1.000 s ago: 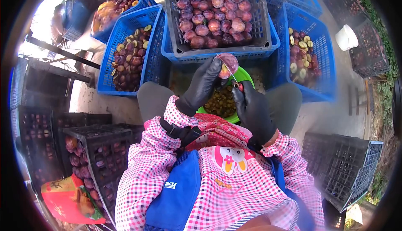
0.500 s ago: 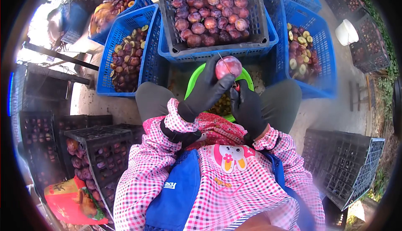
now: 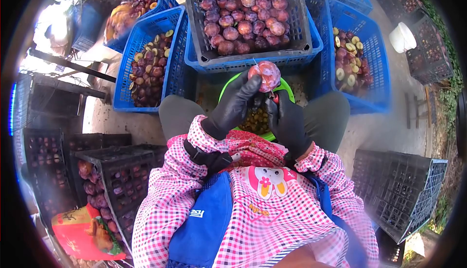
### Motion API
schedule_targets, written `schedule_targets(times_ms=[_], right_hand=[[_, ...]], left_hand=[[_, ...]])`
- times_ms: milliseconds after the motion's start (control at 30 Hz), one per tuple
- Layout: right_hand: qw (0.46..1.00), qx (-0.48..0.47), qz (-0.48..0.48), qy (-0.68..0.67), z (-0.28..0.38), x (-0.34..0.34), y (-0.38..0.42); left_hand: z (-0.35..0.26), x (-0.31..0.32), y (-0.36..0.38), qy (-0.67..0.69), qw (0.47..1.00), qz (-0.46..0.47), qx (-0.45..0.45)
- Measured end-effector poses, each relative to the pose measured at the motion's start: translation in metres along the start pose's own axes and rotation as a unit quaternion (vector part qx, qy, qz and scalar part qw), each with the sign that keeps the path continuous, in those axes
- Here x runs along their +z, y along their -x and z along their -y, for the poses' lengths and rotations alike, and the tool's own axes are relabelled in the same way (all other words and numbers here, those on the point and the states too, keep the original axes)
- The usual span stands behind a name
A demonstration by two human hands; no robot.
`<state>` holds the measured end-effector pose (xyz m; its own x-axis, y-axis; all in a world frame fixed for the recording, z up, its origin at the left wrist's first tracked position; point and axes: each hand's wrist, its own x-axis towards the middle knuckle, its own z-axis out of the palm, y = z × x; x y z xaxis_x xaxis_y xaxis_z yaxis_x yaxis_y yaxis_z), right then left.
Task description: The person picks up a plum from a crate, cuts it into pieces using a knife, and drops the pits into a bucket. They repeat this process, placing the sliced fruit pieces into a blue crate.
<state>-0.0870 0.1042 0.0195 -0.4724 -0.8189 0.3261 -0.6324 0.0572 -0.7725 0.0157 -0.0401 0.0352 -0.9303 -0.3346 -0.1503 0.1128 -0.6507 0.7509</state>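
My left hand (image 3: pixel 232 103), in a black glove, is closed on a reddish-purple plum (image 3: pixel 267 76), held above a green basin (image 3: pixel 290 89). A thin blade crosses the plum, its tip showing at the upper left. My right hand (image 3: pixel 291 124), also gloved in black, grips the red handle of a small knife (image 3: pixel 276 99) just below the fruit. Cut pieces and stones, too small to tell apart, lie in the basin between my knees. Straight ahead, a black crate (image 3: pixel 248 59) full of whole plums rests on a blue crate (image 3: pixel 194 65).
Halved plums fill part of the left blue crate (image 3: pixel 121 83) and the right blue crate (image 3: pixel 379 73). Black crates of plums (image 3: pixel 119 154) stand at the lower left. A black crate (image 3: pixel 389 190) sits at the right, and a white bucket (image 3: pixel 403 37) further back.
The plum has turned in my left hand, whose fingers now hold its left side, lower than before. My right hand and the knife have hardly moved.
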Motion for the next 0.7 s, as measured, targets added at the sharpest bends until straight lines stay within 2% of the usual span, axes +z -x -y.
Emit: schedule_targets(times_ms=[33, 67, 100, 167, 233, 267, 300, 333, 367, 400, 433, 467, 533, 567, 600, 633, 667, 700], right_hand=[[1.0, 0.003, 0.004, -0.002, 0.0, 0.0, 0.0], [1.0, 0.003, 0.005, -0.001, 0.002, -0.001, 0.0], [1.0, -0.002, 0.001, -0.016, 0.007, -0.003, 0.0], [1.0, -0.01, -0.007, -0.029, 0.007, -0.003, -0.003], [0.964, 0.16, 0.067, -0.204, 0.002, 0.001, -0.008], [0.963, 0.161, 0.068, -0.203, 0.003, -0.002, -0.007], [0.979, 0.148, 0.08, -0.118, 0.009, -0.009, -0.01], [0.987, 0.132, 0.09, -0.032, 0.012, -0.014, -0.012], [0.987, 0.131, 0.089, -0.031, 0.006, -0.013, -0.01], [0.983, 0.156, 0.029, -0.097, 0.003, -0.011, -0.005], [0.97, 0.181, -0.031, -0.162, 0.002, -0.01, 0.0], [0.969, 0.182, -0.031, -0.162, -0.002, -0.013, -0.004], [0.992, -0.064, -0.105, -0.039, 0.008, -0.029, -0.037], [0.996, -0.071, -0.017, -0.047, 0.001, -0.032, -0.042], [0.996, -0.071, -0.017, -0.048, 0.0, -0.031, -0.042], [0.992, 0.013, -0.003, -0.123, -0.001, -0.028, -0.042], [0.976, 0.098, 0.011, -0.197, -0.002, -0.024, -0.041], [0.932, 0.14, -0.014, -0.334, -0.001, -0.015, -0.043]], left_hand=[[0.001, 0.003, 0.0, -0.125, 0.989, -0.02, 0.082], [0.002, 0.006, 0.0, -0.246, 0.955, -0.04, 0.16], [0.007, 0.002, 0.0, -0.245, 0.956, -0.039, 0.159], [0.017, -0.011, -0.007, -0.433, 0.857, -0.075, 0.269], [0.007, -0.02, -0.015, -0.44, 0.86, -0.049, 0.252], [0.005, -0.023, -0.016, -0.448, 0.863, -0.023, 0.234], [0.009, -0.022, -0.015, -0.448, 0.863, -0.023, 0.234], [0.012, -0.02, -0.016, -0.35, 0.911, -0.033, 0.217], [0.014, -0.02, -0.017, -0.247, 0.948, -0.042, 0.195], [0.014, -0.022, -0.015, -0.243, 0.949, -0.046, 0.194], [0.011, -0.025, -0.01, -0.207, 0.968, -0.028, 0.142], [0.007, -0.026, -0.01, -0.172, 0.981, -0.006, 0.091], [0.011, -0.013, -0.006, -0.129, 0.988, 0.009, 0.09], [0.01, -0.007, -0.002, -0.113, 0.993, 0.002, 0.022], [0.007, 0.0, 0.002, -0.097, 0.994, -0.007, -0.046], [0.002, 0.012, 0.004, -0.183, 0.982, 0.035, 0.04], [0.008, 0.016, 0.003, -0.183, 0.982, 0.034, 0.039], [0.015, 0.019, 0.0, -0.333, 0.922, -0.01, 0.199]])
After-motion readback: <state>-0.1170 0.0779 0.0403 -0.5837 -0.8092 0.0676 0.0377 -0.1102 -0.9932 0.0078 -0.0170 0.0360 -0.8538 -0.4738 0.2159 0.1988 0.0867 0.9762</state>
